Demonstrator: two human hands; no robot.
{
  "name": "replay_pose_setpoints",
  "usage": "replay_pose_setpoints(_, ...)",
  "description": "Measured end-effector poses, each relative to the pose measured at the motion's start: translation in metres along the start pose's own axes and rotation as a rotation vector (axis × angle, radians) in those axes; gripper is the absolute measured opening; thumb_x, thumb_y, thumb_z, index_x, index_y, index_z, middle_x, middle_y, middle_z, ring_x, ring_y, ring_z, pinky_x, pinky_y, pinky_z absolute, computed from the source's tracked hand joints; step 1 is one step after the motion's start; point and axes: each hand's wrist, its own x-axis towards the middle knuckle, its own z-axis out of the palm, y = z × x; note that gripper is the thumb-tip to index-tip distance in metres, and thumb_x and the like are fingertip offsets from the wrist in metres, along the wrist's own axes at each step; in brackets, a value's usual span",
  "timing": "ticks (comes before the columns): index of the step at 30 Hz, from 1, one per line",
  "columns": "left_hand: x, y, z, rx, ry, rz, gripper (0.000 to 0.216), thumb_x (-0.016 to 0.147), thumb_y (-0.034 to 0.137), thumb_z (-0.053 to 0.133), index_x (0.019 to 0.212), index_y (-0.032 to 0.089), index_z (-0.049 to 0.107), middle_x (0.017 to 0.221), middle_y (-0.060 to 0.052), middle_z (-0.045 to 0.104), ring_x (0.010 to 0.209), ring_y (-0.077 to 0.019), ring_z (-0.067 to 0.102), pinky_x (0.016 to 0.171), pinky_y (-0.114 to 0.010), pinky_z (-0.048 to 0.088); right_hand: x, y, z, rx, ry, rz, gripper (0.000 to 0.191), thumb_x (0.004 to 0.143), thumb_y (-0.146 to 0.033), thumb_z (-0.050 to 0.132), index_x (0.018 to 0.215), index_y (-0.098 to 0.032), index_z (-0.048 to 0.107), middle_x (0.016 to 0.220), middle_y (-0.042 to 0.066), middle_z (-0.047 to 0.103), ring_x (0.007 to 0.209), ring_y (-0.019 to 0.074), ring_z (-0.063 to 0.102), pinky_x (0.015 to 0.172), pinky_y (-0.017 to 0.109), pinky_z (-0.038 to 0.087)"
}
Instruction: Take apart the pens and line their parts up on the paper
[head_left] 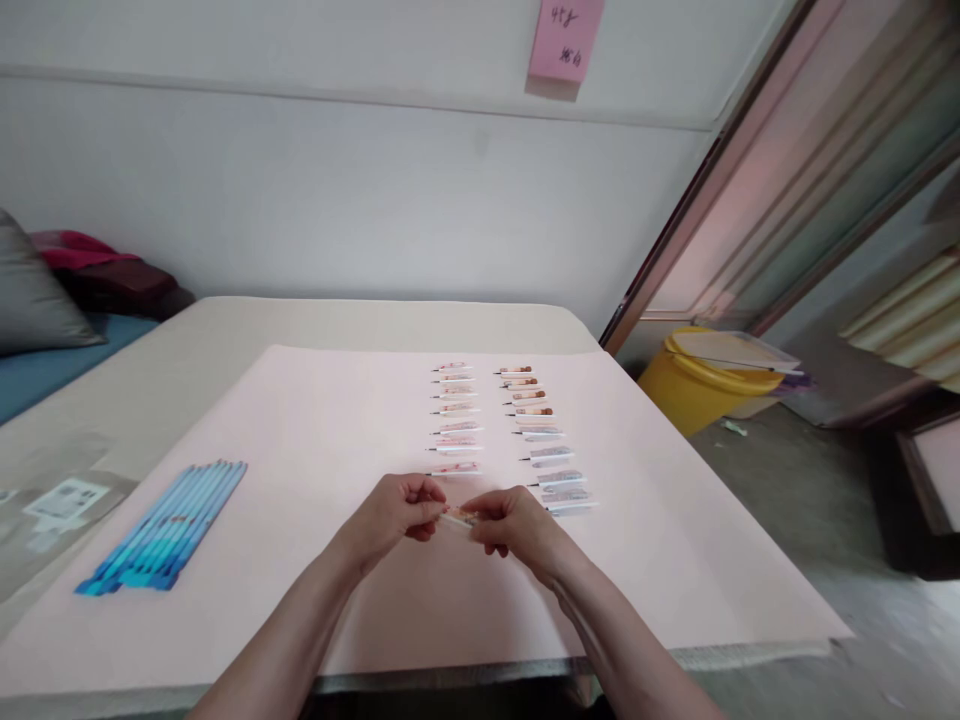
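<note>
My left hand (405, 510) and my right hand (510, 525) meet above the near middle of the sheet. Between their fingertips is a short white pen piece (456, 521) with a reddish-orange pattern. Both hands pinch it, one at each end, and the fingers hide part of it. Just beyond my hands runs a column of pink-patterned pen pieces (454, 468) with slim, dark-tipped sticks. To the right lies a second column, brown-patterned pieces (534, 411) at the back and grey-blue ones (562, 477) nearer, close to my right hand.
A row of blue pens (169, 525) lies side by side on the left of the pale pink sheet (315, 430). Clear plastic packaging (64, 500) rests at the far left. A yellow bin (686, 385) stands on the floor at right. A white wall (375, 200) rises behind the table.
</note>
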Motion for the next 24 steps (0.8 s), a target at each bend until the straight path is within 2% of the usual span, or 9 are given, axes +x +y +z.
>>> replay_pose_setpoints(4,0.01,-0.012,0.009,-0.037,0.079,0.041,0.015,0.065,0.026,0.064,0.071,0.014,0.057,0.053,0.003,0.051,0.048,-0.0072,0.045,0.051,-0.022,0.037,0.006,0.007,-0.004,-0.202,0.063,0.014,0.035,0.063,-0.013,0.056,0.095,-0.014,0.069,0.055,-0.002,0.055,0.049,0.0095,0.049,0.044,0.02,0.034)
replay_pose_setpoints(7,0.021,-0.024,0.015,-0.09,0.174,0.059,0.018,0.064,0.028,0.065,0.071,0.014,0.056,0.056,0.003,0.053,0.049,-0.0075,0.046,0.052,-0.023,0.039,0.005,0.007,-0.011,-0.47,0.206,-0.021,0.044,0.064,-0.015,0.058,0.107,-0.018,0.064,0.077,0.003,0.064,0.064,0.0127,0.056,0.057,0.022,0.041)
replay_pose_setpoints(9,0.028,-0.031,0.017,-0.092,0.237,0.067,0.019,0.065,0.03,0.064,0.072,0.015,0.055,0.058,0.002,0.054,0.05,-0.0078,0.047,0.054,-0.023,0.039,0.0,0.003,-0.019,-0.641,0.297,-0.032,0.047,0.066,-0.019,0.059,0.113,-0.021,0.061,0.092,0.005,0.064,0.074,0.0151,0.058,0.065,0.024,0.041)
replay_pose_setpoints(13,0.038,-0.042,0.018,0.087,0.367,0.056,0.016,0.067,0.031,0.06,0.067,0.016,0.054,0.051,0.003,0.052,0.045,-0.0088,0.046,0.05,-0.022,0.037,-0.008,-0.006,-0.035,-0.86,0.418,0.024,0.04,0.075,-0.025,0.054,0.115,-0.024,0.057,0.097,0.004,0.065,0.082,0.0176,0.059,0.067,0.025,0.04)
replay_pose_setpoints(19,0.044,-0.047,0.019,0.417,0.411,0.049,0.009,0.074,0.025,0.049,0.07,0.019,0.053,0.048,0.005,0.05,0.045,-0.0108,0.047,0.051,-0.023,0.035,-0.009,0.0,-0.036,-1.125,0.343,0.078,0.029,0.078,-0.016,0.045,0.101,-0.023,0.062,0.093,0.005,0.067,0.085,0.0189,0.06,0.066,0.026,0.038)
replay_pose_setpoints(24,0.044,-0.046,0.016,0.742,0.43,0.128,0.008,0.074,0.019,0.05,0.072,0.019,0.058,0.075,-0.001,0.058,0.07,-0.0133,0.054,0.066,-0.024,0.038,-0.006,0.005,-0.021,-1.205,0.305,0.05,0.023,0.079,-0.014,0.045,0.092,-0.022,0.062,0.091,0.006,0.066,0.084,0.0203,0.06,0.066,0.028,0.038)
